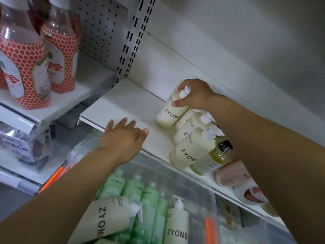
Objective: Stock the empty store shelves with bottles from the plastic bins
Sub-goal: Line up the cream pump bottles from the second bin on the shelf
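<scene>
Now, right hand: the right hand (193,95) is clamped on the top of a cream plastic pump bottle (171,113), with its fingers curled round the neck and the white pump.
Held bottle: it says ZYOME on its side. It is on the white metal shelf (130,101), at the far end of a row, and touches the next bottle.
Row of bottles: three more cream pump bottles (188,152) are lined up on the same shelf, each one touching the one beside it.
Yellow bottle: a clear bottle of yellow-green liquid with a black cap (216,155) sits just beside the nearest cream one, by the front edge of the shelf.
Left hand: the left hand (123,138) holds nothing. Its fingers are straight and spread apart over the front edge of the shelf. I cannot tell if they touch it.
Bin: a clear plastic bin (198,187) sits below the shelf.
In the bin: pale green bottles (133,189) stand packed close together. One upright cream ZYOME bottle (176,226) stands near them, and a tilted cream ZYOME bottle (107,221) lies beside it.
Other shelf: tall bottles with red honeycomb labels (22,67) stand on a shelf to the left.
</scene>
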Demonstrator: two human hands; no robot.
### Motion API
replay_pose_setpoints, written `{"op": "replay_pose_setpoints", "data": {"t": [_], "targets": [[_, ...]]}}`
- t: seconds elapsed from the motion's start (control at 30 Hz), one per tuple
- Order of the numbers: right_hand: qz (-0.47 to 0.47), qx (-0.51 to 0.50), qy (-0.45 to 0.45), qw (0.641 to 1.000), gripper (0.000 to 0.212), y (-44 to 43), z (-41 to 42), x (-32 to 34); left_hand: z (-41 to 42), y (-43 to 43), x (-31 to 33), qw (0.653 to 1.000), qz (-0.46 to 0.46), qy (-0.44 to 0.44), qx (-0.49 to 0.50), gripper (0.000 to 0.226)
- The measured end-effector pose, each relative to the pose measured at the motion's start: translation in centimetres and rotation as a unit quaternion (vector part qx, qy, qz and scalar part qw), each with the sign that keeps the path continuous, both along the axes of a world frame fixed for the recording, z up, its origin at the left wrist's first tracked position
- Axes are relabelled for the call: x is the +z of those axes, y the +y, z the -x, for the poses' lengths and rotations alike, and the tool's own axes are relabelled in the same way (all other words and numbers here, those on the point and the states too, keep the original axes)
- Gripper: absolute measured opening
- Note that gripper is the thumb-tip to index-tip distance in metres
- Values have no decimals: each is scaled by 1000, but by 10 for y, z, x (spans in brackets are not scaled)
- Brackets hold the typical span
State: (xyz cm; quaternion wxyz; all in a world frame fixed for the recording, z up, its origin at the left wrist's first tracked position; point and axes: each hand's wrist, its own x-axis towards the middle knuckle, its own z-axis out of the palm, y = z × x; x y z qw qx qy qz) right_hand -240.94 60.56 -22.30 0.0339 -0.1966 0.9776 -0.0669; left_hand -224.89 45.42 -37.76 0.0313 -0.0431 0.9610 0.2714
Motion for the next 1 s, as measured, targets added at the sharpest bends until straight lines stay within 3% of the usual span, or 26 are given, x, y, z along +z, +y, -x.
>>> {"op": "replay_pose_setpoints", "data": {"t": [0.57, 0.8, 0.87, 1.0], "targets": [[-50, 4, 9, 999, 62, -2, 19, 3, 1, 6, -10, 998, 46, 35, 22, 68], [-54, 8, 12, 998, 72, -2, 14, 4, 1, 5, -7, 998, 40, 42, 20, 78], [-59, 9, 18, 998, 78, 0, 10, 4, 1, 5, -3, 999, 30, 29, 14, 72], [7, -19, 29, 999, 82, 6, -4, 8, 1, 3, 1, 1000, -3, 29, 6, 62]]}}
